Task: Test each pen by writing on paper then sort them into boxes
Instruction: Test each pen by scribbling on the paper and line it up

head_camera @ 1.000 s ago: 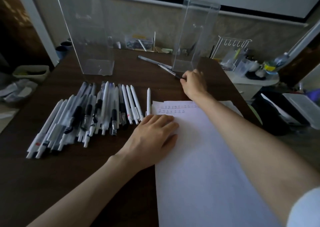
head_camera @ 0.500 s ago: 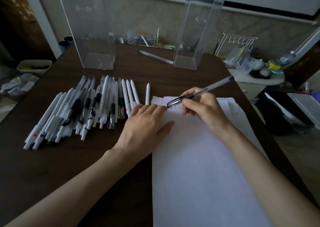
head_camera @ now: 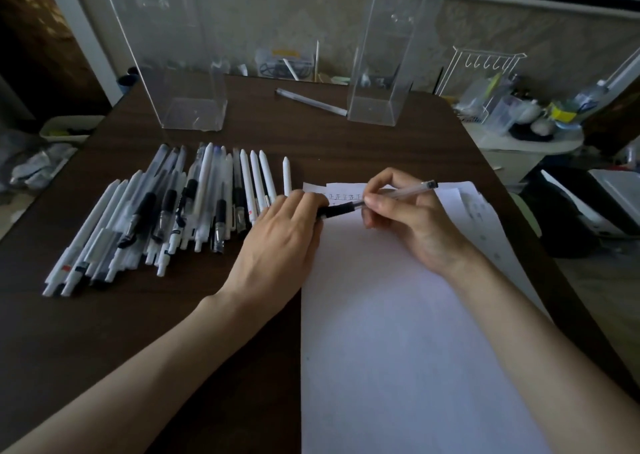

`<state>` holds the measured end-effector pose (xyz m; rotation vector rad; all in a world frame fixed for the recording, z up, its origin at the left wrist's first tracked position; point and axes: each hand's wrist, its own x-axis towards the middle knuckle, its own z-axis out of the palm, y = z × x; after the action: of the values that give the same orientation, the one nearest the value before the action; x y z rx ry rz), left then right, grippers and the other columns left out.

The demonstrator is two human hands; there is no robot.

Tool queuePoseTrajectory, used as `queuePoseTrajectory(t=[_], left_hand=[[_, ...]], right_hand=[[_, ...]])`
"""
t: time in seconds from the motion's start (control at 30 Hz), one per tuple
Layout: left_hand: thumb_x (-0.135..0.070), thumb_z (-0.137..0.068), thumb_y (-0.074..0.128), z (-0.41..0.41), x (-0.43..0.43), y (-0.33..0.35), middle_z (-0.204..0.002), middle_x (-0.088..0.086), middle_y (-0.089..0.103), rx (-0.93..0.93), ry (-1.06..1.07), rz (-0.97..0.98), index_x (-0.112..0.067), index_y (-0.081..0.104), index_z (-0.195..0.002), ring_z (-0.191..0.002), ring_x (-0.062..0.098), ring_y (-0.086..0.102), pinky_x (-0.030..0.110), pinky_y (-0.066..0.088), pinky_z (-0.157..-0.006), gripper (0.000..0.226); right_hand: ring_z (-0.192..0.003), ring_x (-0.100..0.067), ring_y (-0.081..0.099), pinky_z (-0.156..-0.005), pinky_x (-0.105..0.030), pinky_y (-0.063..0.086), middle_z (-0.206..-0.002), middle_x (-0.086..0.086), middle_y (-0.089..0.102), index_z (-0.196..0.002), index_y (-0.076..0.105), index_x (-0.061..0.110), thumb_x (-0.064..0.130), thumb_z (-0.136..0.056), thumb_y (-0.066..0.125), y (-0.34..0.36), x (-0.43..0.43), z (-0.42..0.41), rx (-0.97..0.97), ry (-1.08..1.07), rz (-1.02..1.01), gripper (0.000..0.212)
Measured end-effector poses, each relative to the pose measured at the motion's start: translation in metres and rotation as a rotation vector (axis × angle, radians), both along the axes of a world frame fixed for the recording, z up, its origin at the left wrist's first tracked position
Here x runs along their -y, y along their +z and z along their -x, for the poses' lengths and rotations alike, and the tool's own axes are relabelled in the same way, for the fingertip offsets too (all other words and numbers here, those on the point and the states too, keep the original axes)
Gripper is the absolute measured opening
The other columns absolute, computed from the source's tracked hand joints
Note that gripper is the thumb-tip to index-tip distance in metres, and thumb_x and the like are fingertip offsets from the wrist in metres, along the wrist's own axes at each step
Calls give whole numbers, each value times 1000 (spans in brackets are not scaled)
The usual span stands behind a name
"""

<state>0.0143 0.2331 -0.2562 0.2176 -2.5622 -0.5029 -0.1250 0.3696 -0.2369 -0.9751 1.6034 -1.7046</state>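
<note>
My right hand [head_camera: 408, 225] pinches the clear gel pen [head_camera: 410, 191], fingers of my left hand [head_camera: 277, 242] curl on its black end, over the paper [head_camera: 398, 332].

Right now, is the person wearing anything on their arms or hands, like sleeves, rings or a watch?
Nothing that I can see! The left hand and right hand have no gloves, rings or watch. The left forearm and right forearm are uncovered too, with no sleeves showing.
</note>
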Motion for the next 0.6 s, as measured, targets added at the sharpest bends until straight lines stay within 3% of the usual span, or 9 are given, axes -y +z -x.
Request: queuePoseTrajectory(t=[0.1,0.23,0.3,0.4,0.5,0.6], left_hand=[[-23,-94,34,0,-5,0,-97,6,54,32,-124,-23,-6,50,-117,-86,18,51,25,38,-74,33],[-25,-97,34,0,-7,4,-87,-1,49,64,-182,-43,-9,51,-103,-73,11,43,22,30,-66,24],[-30,-97,35,-2,-7,6,-78,-3,52,66,-173,-47,-10,51,-97,-61,13,47,22,28,-53,26],[-40,-95,30,-6,-8,9,-59,-14,42,47,-127,-60,-16,55,-94,-42,11,38,22,23,-40,35],[-45,-93,31,-6,-9,11,-51,-12,38,49,-109,-131,-25,58,-95,-41,9,37,18,25,-42,34],[-49,-91,32,-4,-9,11,-52,-11,44,51,-102,-178,-29,59,-95,-44,15,41,26,32,-44,34]], right_hand=[[-61,-14,52,-59,-25,36,-60,-2,59,-76,61,20,25,-76,65,0,0,-1,-6,32,-12,6],[-59,-15,48,-61,-28,35,-57,-2,54,-77,58,17,15,-82,64,2,0,-4,-16,73,-38,8],[-60,-15,52,-62,-24,40,-60,-3,56,-81,57,11,14,-83,62,3,1,-9,-69,117,-72,7],[-63,-18,53,-61,-27,37,-63,-4,58,-78,59,12,18,-84,60,3,3,-16,-89,110,-90,8],[-63,-15,53,-59,-26,36,-62,-2,58,-73,61,18,18,-83,59,3,4,-15,-51,90,-69,10],[-62,-13,54,-59,-26,36,-62,0,59,-71,62,22,21,-81,63,3,4,-15,-42,99,-53,10]])
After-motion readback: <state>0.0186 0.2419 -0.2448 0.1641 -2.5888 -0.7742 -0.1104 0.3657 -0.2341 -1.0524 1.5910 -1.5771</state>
